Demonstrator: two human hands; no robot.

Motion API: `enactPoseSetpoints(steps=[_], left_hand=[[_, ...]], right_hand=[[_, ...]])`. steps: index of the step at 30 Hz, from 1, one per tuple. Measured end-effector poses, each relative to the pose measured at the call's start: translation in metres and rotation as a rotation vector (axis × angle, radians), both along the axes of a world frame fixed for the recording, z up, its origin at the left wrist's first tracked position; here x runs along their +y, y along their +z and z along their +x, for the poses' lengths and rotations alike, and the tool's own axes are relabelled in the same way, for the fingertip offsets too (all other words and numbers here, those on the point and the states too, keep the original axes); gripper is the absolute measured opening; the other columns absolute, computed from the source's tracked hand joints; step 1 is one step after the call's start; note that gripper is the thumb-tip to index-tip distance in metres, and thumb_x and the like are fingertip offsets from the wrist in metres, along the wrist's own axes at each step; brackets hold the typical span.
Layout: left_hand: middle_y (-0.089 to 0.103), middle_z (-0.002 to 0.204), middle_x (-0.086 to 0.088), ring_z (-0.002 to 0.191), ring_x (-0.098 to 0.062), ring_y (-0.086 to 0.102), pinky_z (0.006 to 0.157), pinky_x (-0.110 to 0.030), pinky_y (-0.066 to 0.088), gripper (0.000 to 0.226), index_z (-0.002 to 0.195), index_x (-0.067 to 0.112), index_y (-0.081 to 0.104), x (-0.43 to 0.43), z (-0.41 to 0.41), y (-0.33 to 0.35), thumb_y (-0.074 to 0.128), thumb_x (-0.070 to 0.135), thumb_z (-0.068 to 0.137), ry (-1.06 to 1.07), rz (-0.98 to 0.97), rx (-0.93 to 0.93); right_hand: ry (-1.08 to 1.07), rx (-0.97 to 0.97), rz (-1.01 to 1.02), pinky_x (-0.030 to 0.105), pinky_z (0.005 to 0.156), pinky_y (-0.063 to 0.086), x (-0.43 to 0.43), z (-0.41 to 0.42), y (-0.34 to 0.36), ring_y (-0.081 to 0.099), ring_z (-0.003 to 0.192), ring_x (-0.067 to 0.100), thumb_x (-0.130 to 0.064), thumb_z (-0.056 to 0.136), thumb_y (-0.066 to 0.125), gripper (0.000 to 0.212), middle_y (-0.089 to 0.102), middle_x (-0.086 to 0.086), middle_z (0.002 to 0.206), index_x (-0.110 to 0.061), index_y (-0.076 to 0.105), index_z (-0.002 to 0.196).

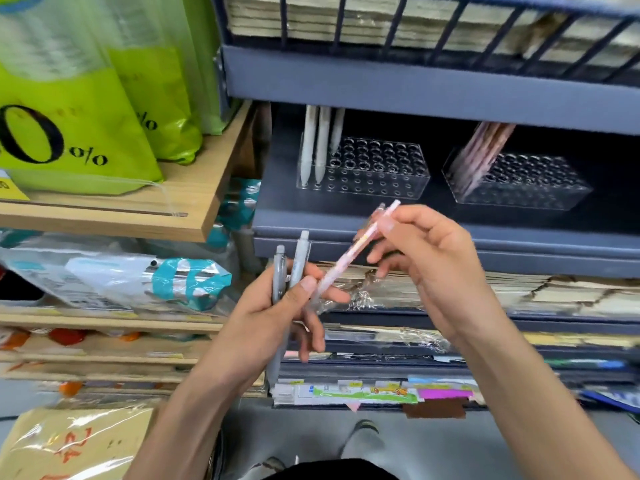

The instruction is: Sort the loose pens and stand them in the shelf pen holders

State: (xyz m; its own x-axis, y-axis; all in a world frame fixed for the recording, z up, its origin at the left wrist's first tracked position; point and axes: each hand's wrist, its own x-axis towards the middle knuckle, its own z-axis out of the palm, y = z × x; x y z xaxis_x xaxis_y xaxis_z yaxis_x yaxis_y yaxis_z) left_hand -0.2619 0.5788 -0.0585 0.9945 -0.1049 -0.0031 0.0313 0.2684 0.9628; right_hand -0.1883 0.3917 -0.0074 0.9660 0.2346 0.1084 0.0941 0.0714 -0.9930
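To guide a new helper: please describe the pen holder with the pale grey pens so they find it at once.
On the dark blue metal shelf stand two clear pen holders. Take the left pen holder: it alone holds pale grey pens; the right pen holder holds pink pens.

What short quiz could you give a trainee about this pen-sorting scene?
1. True or false: the left hand holds two grey pens.
2. Choose one: the standing pens in the left pen holder are A white, B green, C black.
3. Fill in: the slanted pen that the right hand pinches is ___ in colour.

Key: 1 true; 2 A; 3 pink.
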Motion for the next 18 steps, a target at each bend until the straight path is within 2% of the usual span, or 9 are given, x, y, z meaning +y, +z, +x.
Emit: enactPoseSetpoints(steps=[3, 7, 10, 12, 14, 16, 18], left_hand=[[0.073, 0.089, -0.011, 0.041, -0.018, 0.048, 0.036, -0.022, 0.036, 0.021, 0.106, 0.015, 0.059, -0.014, 0.011, 0.0, 0.052, 0.03, 0.092, 0.081, -0.003, 0.019], [0.059, 0.066, -0.006, 0.036, -0.014, 0.036, 0.036, -0.018, 0.03, 0.023, 0.106, 0.026, 0.065, -0.039, 0.026, 0.001, 0.054, 0.039, 0.09, 0.143, -0.017, 0.016], [0.045, 0.06, 0.001, 0.038, -0.012, 0.029, 0.036, -0.018, 0.026, 0.025, 0.11, 0.025, 0.064, -0.055, 0.035, 0.002, 0.055, 0.042, 0.094, 0.127, -0.005, 0.021], [0.038, 0.059, 0.004, 0.039, -0.011, 0.026, 0.036, -0.018, 0.023, 0.04, 0.112, 0.017, 0.059, -0.069, 0.04, 0.006, 0.062, 0.051, 0.091, 0.121, -0.019, 0.035], [0.034, 0.059, 0.005, 0.038, -0.009, 0.022, 0.035, -0.014, 0.021, 0.057, 0.104, 0.008, 0.051, -0.082, 0.045, 0.011, 0.066, 0.058, 0.082, 0.129, -0.088, 0.038], [0.033, 0.058, 0.004, 0.037, -0.009, 0.019, 0.034, -0.012, 0.021, 0.051, 0.089, 0.006, 0.047, -0.093, 0.048, 0.016, 0.056, 0.057, 0.086, 0.108, -0.163, 0.022], [0.036, 0.056, 0.002, 0.035, -0.009, 0.02, 0.032, -0.013, 0.022, 0.04, 0.078, 0.009, 0.04, -0.102, 0.051, 0.019, 0.044, 0.045, 0.094, 0.088, -0.196, 0.01]], right_hand=[[-0.204, -0.165, -0.045, 0.027, 0.063, 0.056, -0.037, 0.006, 0.009, 0.068, 0.069, 0.024, -0.009, 0.095, 0.059, 0.007, 0.072, 0.01, 0.079, -0.008, 0.065, 0.094], [-0.416, -0.417, -0.145, 0.03, 0.075, 0.058, -0.087, 0.014, 0.022, 0.072, 0.078, 0.024, -0.015, 0.095, 0.06, 0.004, 0.072, 0.005, 0.084, -0.017, 0.063, 0.096], [-0.604, -0.557, -0.175, 0.032, 0.078, 0.058, -0.113, 0.025, 0.031, 0.072, 0.081, 0.021, -0.019, 0.096, 0.059, 0.008, 0.069, 0.004, 0.087, -0.013, 0.059, 0.101], [-0.699, -0.62, -0.196, 0.026, 0.077, 0.056, -0.127, 0.034, 0.035, 0.071, 0.082, 0.014, -0.02, 0.097, 0.057, 0.006, 0.067, -0.003, 0.088, -0.015, 0.057, 0.101], [-0.733, -0.645, -0.225, 0.022, 0.075, 0.055, -0.137, 0.043, 0.035, 0.07, 0.081, 0.008, -0.022, 0.097, 0.057, 0.003, 0.067, -0.011, 0.087, -0.025, 0.056, 0.098], [-0.77, -0.653, -0.303, 0.019, 0.067, 0.049, -0.144, 0.054, 0.035, 0.062, 0.072, 0.0, -0.026, 0.096, 0.058, 0.011, 0.065, -0.022, 0.079, -0.036, 0.055, 0.093], [-0.768, -0.646, -0.338, 0.029, 0.067, 0.051, -0.151, 0.064, 0.033, 0.062, 0.071, 0.004, -0.033, 0.094, 0.06, 0.006, 0.065, -0.022, 0.079, -0.039, 0.058, 0.093]])
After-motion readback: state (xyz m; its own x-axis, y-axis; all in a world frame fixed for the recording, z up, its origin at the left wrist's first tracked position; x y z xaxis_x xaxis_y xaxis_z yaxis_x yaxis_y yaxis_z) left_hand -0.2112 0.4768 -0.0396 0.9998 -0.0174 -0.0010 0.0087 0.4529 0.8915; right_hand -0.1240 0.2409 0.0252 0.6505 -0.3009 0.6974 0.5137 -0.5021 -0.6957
